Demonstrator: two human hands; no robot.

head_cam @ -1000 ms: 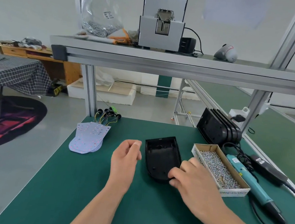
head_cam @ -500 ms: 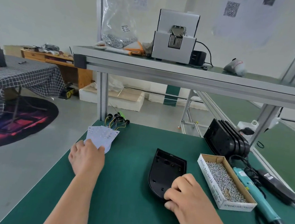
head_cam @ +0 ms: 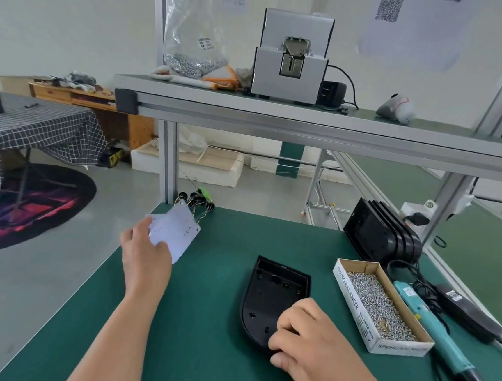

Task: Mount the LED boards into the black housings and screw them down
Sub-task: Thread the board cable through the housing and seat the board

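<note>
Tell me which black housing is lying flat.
The lone housing that the right hand holds, beside the screw box; the other housings stand on edge in a row behind it.

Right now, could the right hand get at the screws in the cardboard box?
Probably yes. The right hand grips the black housing at its near end, and the open-topped cardboard box of screws sits just to its right, with nothing between them.

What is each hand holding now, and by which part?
Left hand grips the white flat LED board by its near edge. Right hand holds the black plastic housing at its rounded near end.
</note>
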